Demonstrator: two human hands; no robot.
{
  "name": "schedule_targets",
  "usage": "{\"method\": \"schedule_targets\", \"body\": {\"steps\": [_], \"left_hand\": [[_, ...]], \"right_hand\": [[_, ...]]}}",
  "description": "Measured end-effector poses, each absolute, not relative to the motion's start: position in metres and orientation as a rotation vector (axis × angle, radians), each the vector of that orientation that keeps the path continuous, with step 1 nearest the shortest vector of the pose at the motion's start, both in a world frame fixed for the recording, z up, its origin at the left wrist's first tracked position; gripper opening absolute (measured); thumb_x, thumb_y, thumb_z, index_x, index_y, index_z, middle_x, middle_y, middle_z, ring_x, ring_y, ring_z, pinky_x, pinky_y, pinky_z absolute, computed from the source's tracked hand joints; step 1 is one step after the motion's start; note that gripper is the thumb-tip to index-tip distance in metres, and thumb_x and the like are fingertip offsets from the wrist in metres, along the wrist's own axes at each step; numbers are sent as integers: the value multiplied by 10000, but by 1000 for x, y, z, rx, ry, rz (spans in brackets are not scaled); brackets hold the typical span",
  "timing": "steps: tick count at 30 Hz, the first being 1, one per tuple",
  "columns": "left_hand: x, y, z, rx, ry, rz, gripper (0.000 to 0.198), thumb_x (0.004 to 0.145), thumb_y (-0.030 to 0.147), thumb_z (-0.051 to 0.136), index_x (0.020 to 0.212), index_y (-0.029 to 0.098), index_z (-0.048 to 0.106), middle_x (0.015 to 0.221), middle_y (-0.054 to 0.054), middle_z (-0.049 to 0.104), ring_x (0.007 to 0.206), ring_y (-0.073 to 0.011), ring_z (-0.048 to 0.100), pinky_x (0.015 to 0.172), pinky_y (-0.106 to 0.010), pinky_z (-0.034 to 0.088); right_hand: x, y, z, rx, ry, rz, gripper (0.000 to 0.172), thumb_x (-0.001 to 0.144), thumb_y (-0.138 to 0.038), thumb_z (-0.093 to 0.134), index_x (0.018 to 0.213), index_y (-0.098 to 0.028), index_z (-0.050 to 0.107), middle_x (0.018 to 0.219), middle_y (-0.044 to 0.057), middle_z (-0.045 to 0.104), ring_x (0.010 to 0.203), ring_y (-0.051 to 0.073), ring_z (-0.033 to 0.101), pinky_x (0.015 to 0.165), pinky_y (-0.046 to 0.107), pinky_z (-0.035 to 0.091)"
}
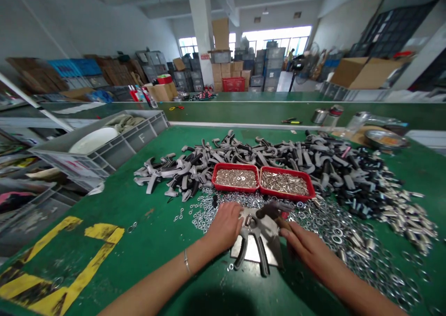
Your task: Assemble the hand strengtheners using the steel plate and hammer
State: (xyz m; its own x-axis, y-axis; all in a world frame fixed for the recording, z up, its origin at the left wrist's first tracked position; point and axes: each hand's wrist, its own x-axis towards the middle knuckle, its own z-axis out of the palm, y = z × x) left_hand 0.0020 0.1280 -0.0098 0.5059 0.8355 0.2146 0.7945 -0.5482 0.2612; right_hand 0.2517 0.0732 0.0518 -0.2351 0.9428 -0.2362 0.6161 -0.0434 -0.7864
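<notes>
My left hand (225, 225) grips the left side of a grey metal clamp casting (259, 227) with black handles, which lies on a flat steel plate (244, 250). My right hand (303, 248) lies with its fingers together against the casting's right side, below a dark lever (273, 209). Two red trays of small bolts (235, 177) (285, 182) stand just beyond my hands. Behind them lies a heap of grey and black castings (251, 155). Steel washers (324, 227) are spread around the plate, and short steel sleeves (407, 218) lie further right.
A grey plastic crate (101, 139) holding a white dish and cloth sits at the bench's left edge. Yellow-and-black tape (69, 265) marks the green mat. A metal bowl (385, 138) sits far right. Another green bench lies beyond, with stacked crates and cartons behind it.
</notes>
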Motion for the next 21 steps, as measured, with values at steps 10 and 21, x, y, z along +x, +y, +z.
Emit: {"method": "schedule_targets", "body": {"steps": [10, 21], "left_hand": [[-5, 118, 0, 2713, 1280, 175, 152, 929, 283, 561, 936, 147, 629, 1004, -89, 622, 997, -266, 507, 884, -404, 380], [-2, 122, -7, 2802, 1262, 156, 144, 925, 261, 574, 910, 136, 643, 962, -93, 640, 965, -274, 523, 837, -399, 364]], "right_hand": [[221, 121, 43, -1663, -2258, 1006, 391, 994, -468, 306, 989, -208, 599, 910, 99, 725, 835, 248, 674, 753, 330, 458], [233, 87, 47, -1744, -2158, 1047, 397, 944, -517, 390, 1035, -229, 647, 878, 108, 746, 785, 283, 680, 755, 375, 482]]}}
